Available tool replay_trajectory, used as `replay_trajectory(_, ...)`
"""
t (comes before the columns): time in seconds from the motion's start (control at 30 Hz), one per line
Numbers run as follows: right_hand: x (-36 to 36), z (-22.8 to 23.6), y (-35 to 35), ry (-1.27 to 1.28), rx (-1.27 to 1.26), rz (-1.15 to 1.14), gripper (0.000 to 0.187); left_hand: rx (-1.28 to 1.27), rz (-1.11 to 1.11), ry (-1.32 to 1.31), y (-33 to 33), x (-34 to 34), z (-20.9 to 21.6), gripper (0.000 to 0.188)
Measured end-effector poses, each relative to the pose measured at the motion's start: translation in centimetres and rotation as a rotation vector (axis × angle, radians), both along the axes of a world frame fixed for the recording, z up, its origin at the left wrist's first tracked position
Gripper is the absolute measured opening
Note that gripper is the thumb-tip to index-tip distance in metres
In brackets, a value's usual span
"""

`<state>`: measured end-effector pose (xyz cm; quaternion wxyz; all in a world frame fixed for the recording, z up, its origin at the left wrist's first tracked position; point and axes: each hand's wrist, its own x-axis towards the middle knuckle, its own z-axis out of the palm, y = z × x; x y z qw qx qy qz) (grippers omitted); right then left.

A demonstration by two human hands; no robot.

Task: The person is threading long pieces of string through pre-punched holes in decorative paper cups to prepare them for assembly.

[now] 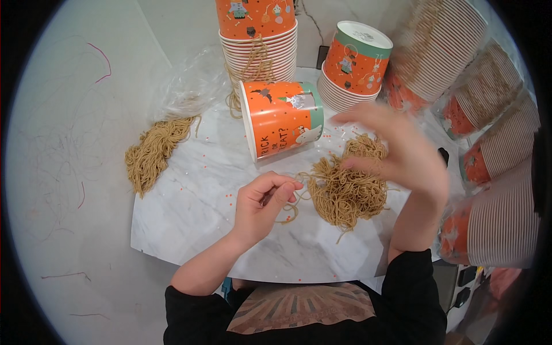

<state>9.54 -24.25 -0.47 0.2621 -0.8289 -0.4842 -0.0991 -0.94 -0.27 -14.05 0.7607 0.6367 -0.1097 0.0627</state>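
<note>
My left hand (261, 204) pinches a thin tan string (291, 217) between thumb and fingertips, and a loop of it hangs down by the table. My right hand (399, 149) is raised over a loose heap of tan strings (348, 190); it is blurred, with thumb and fingers apart and nothing visible in it. Beyond my left hand an orange paper bucket (284, 121) with a green band and Halloween pictures lies on its side, its white rim toward the left. Neither hand touches the bucket.
Behind stand a tall stack of nested buckets (259, 57) with strings draped over it and a shorter upside-down stack (353, 63). Bagged bucket stacks (500, 213) line the right. A string bundle (158, 152) and clear plastic bag (195, 86) lie left on the marbled table (190, 230).
</note>
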Motion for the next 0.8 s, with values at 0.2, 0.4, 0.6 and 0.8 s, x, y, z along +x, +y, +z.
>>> replay_trajectory(0.2,-2.8,-3.5,6.7,0.574,-0.025,0.273,0.044,-0.022,0.061,0.014,-0.1,0.1,0.0,0.018)
replay_trajectory(0.4,-1.6,-3.0,6.7,0.569,0.04,0.137,0.022,0.013,0.174,0.004,0.9,0.5,0.7,0.025)
replay_trajectory(0.6,-1.6,-3.3,6.8,0.565,0.135,0.107,0.011,-0.02,0.157,-0.014,0.9,0.6,0.3,0.035)
replay_trajectory(0.8,-1.7,-3.0,7.0,0.556,0.108,0.088,0.009,-0.043,0.093,0.006,1.3,0.2,0.0,0.038)
